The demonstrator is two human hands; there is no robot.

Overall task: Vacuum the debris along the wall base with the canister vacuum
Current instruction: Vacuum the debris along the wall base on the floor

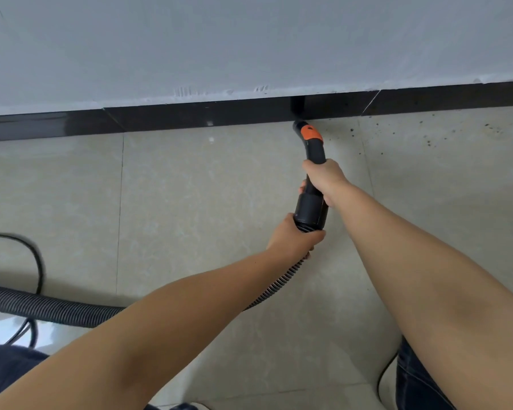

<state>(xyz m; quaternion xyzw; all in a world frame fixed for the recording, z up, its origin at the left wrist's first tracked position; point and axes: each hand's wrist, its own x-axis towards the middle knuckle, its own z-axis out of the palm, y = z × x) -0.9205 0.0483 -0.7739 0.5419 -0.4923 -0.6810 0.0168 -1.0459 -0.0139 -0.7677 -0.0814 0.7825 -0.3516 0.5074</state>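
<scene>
Both arms reach out nearly straight. The left hand (pixel 295 236) grips the ribbed hose (pixel 279 284) at its cuff; farther on, the right hand (pixel 323 180) clasps the black handle (pixel 311 202). Its orange-collared nozzle (pixel 304 130) meets the dark baseboard (pixel 190 115), with debris (pixel 436 137) scattered to the right.

You get soft, even daylight with no hard shadows. The glossy baseboard (pixel 190 116) shows a small glare spot, and the tile floor (pixel 190 202) mirrors a faint one just below it. Wide-angle bending tilts the baseboard line. The cable (pixel 36 255) at the left edge is blurred; the centre is sharp.
</scene>
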